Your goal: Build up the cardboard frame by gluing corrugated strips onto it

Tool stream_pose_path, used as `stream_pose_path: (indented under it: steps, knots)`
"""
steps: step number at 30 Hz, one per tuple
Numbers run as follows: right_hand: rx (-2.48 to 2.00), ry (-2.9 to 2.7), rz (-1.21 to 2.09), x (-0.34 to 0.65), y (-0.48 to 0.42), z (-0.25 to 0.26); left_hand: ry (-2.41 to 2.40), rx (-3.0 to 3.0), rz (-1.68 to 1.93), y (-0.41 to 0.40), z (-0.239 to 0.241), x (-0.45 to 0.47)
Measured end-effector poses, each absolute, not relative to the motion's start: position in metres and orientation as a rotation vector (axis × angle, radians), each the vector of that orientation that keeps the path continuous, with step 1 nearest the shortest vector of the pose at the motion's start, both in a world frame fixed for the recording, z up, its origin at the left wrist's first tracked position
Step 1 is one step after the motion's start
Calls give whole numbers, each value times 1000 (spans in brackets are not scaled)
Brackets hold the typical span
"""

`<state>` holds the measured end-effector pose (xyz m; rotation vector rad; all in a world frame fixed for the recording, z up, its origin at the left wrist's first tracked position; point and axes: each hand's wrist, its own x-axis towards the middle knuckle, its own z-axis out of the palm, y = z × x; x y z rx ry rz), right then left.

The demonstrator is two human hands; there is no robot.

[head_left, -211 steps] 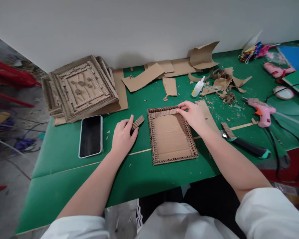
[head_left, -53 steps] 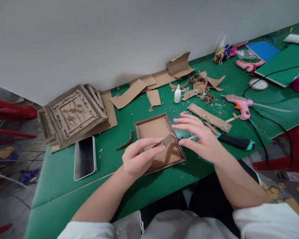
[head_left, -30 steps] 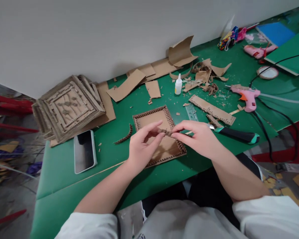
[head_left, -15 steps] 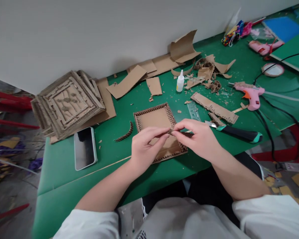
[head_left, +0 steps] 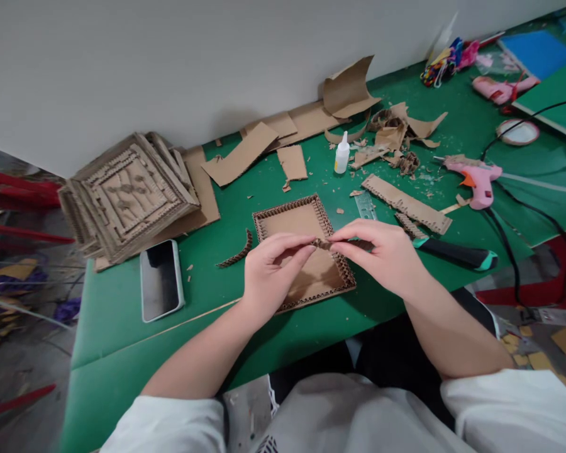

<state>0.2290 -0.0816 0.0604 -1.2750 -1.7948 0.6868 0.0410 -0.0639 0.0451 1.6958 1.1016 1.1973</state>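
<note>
Between my two hands is a short strip of corrugated cardboard, pinched at both ends. My left hand closes thumb and forefinger on its left end, and my right hand pinches the right end. Directly below lies a square cardboard tray with a raised corrugated rim; my hands cover part of it. Left of the tray, a curved corrugated strip rests on the green table. A utility knife with a black and green handle lies right of my right hand.
At left stand stacked cardboard panels and a phone. Behind the tray are a white glue bottle, a clear ruler and cardboard scraps. A pink glue gun with a black cord lies at right.
My hands have moved slightly apart, and more of the corrugated strip shows between my fingertips. My right hand now covers the knife's blade. The things on the table have not moved.
</note>
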Motion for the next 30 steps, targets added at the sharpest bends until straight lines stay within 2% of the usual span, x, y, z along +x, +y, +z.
stream_pose_path:
  steps: [22, 30]
  knots:
    - [-1178, -1822, 605, 222, -84, 57, 1033, 1578, 1202, -67, 45, 46]
    - [-1180, -1822, 608, 218, -85, 56, 1018, 1736, 1238, -68, 44, 46]
